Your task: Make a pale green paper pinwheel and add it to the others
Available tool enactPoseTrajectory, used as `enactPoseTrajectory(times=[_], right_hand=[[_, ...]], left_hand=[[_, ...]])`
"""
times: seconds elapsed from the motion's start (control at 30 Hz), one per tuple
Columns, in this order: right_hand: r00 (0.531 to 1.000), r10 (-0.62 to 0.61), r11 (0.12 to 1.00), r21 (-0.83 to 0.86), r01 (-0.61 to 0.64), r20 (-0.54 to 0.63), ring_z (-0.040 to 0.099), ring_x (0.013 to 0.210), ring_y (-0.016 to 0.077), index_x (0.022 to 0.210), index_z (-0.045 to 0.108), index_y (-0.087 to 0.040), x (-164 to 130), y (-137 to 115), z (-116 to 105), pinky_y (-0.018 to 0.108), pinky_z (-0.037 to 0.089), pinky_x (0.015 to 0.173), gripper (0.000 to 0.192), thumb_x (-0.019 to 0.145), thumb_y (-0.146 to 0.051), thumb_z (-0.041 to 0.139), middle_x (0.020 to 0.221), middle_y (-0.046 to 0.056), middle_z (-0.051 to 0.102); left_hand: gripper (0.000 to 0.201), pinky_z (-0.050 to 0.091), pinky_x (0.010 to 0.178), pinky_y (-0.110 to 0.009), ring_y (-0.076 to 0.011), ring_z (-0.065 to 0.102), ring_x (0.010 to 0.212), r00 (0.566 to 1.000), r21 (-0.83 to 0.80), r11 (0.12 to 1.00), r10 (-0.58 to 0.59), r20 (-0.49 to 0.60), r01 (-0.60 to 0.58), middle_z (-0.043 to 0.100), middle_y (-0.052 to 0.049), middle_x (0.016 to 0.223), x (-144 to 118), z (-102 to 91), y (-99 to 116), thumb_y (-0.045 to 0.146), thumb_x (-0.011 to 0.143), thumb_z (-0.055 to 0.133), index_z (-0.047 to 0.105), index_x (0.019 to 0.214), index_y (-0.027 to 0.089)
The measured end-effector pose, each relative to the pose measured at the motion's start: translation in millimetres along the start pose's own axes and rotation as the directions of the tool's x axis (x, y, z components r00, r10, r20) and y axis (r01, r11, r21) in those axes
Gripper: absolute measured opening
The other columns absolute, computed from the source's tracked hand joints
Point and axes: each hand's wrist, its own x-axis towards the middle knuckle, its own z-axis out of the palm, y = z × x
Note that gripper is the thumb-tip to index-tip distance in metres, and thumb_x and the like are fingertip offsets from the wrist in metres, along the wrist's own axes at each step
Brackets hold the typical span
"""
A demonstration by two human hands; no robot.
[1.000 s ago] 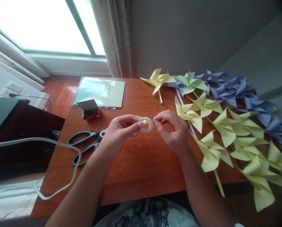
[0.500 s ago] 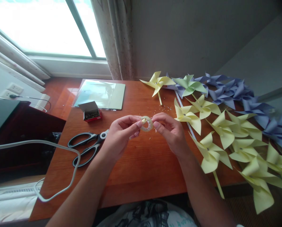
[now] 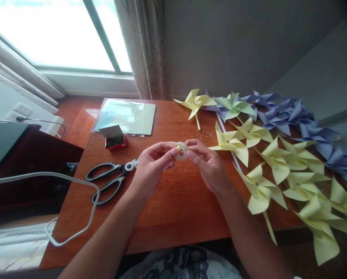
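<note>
A small roll of clear tape (image 3: 184, 155) is held up above the middle of the table between both hands. My left hand (image 3: 150, 164) pinches its left side between thumb and fingers. A little yellow piece (image 3: 178, 147), too small to name, shows by the left thumb tip. At the roll's right edge, the thumb and fingertips of my right hand (image 3: 210, 166) are closed on it; whether they grip a tape end is hidden. Scissors (image 3: 124, 170) lie left of my left hand, their blades partly behind it.
Yellow pinwheels (image 3: 259, 186), a pale green pinwheel (image 3: 233, 104) and purple pinwheels (image 3: 289, 112) crowd the right side. An open red box (image 3: 115, 142) of small metal pieces stands left, before packaged paper sheets (image 3: 125, 116). A white cable (image 3: 95, 205) loops over the table's left edge.
My right thumb and fingers have moved in over the roll's right side, covering more of it. The roll has turned a little. The whole view has shifted slightly.
</note>
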Motion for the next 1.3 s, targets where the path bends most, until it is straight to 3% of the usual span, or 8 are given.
enactPoseTrajectory(times=[0.2,0.27,0.37,0.43,0.6,0.73,0.93,1.3], right_hand=[[0.998,-0.034,0.999,-0.01,0.033,-0.056,0.051,0.137,0.0277,0.087,0.073,-0.023,0,-1,-1,0.046,0.042,0.115,0.017,0.088,-0.04,0.072,0.14,0.009,0.058],[0.996,-0.064,0.996,-0.068,0.06,-0.059,0.048,0.14,0.028,0.087,0.07,-0.023,0,-3,-2,0.047,0.041,0.116,0.018,0.091,-0.04,0.069,0.143,0.01,0.057],[0.994,-0.102,0.984,-0.148,0.097,-0.028,0.055,0.132,0.0261,0.092,0.066,-0.023,-2,-3,-2,0.046,0.042,0.113,0.016,0.097,-0.037,0.061,0.136,0.01,0.062],[0.992,-0.124,0.976,-0.184,0.121,-0.003,0.059,0.123,0.0242,0.095,0.064,-0.023,-4,-3,-1,0.043,0.044,0.108,0.014,0.099,-0.035,0.057,0.127,0.009,0.064],[0.985,-0.161,0.949,-0.264,0.17,0.054,0.06,0.111,0.0216,0.093,0.062,-0.023,-4,-5,1,0.038,0.046,0.1,0.012,0.099,-0.031,0.056,0.114,0.006,0.062],[0.976,-0.197,0.92,-0.328,0.216,0.09,0.06,0.11,0.0221,0.094,0.062,-0.022,-4,-8,2,0.038,0.045,0.1,0.01,0.099,-0.028,0.056,0.111,0.007,0.063],[0.972,-0.214,0.906,-0.352,0.234,0.095,0.06,0.109,0.0217,0.095,0.062,-0.022,-4,-9,2,0.038,0.045,0.1,0.01,0.1,-0.027,0.055,0.11,0.007,0.063],[0.974,-0.2,0.898,-0.377,0.225,0.104,0.06,0.105,0.0216,0.093,0.062,-0.022,-3,-7,2,0.038,0.046,0.097,0.011,0.1,-0.029,0.055,0.105,0.006,0.063]], left_hand=[[0.016,0.041,0.054,-0.021,-0.0046,0.052,0.059,1.0,0.015,1.0,0.004,-0.025,-0.004,0.073,-0.008,0.116,0,-0.5,0,0.027,0.075,0.086,0.076,0.08,0.015],[0.018,0.042,0.056,-0.022,-0.0058,0.053,0.061,0.997,0.051,0.998,0.041,-0.071,-0.038,0.074,-0.006,0.105,1,-2.1,0,0.029,0.076,0.086,0.077,0.084,0.017],[0.02,0.04,0.056,-0.021,-0.0086,0.052,0.061,0.982,0.179,0.976,0.15,-0.118,-0.127,0.065,0.0,0.071,1,-3.1,0,0.032,0.078,0.084,0.076,0.087,0.017],[0.02,0.04,0.055,-0.021,-0.0093,0.051,0.061,0.966,0.272,0.944,0.227,-0.122,-0.188,0.062,0.001,0.065,1,-2.4,-1,0.033,0.08,0.083,0.075,0.087,0.016],[0.016,0.043,0.058,-0.022,-0.0107,0.056,0.066,0.917,0.426,0.843,0.393,-0.071,-0.329,0.069,-0.002,0.076,1,-2.1,-6,0.029,0.084,0.079,0.074,0.09,0.015],[0.012,0.048,0.065,-0.024,-0.0141,0.062,0.075,0.888,0.542,0.746,0.459,-0.001,-0.386,0.072,-0.006,0.085,2,-5.4,-10,0.026,0.088,0.074,0.073,0.093,0.015],[0.005,0.049,0.062,-0.023,-0.0127,0.062,0.071,0.82,0.674,0.565,0.562,0.109,-0.477,0.069,-0.005,0.085,0,-3.0,-8,0.017,0.089,0.07,0.073,0.092,0.014],[0.008,0.054,0.066,-0.021,-0.0122,0.066,0.075,0.752,0.75,0.403,0.633,0.186,-0.524,0.07,-0.006,0.089,0,-2.0,-8,0.012,0.09,0.067,0.074,0.095,0.013]])
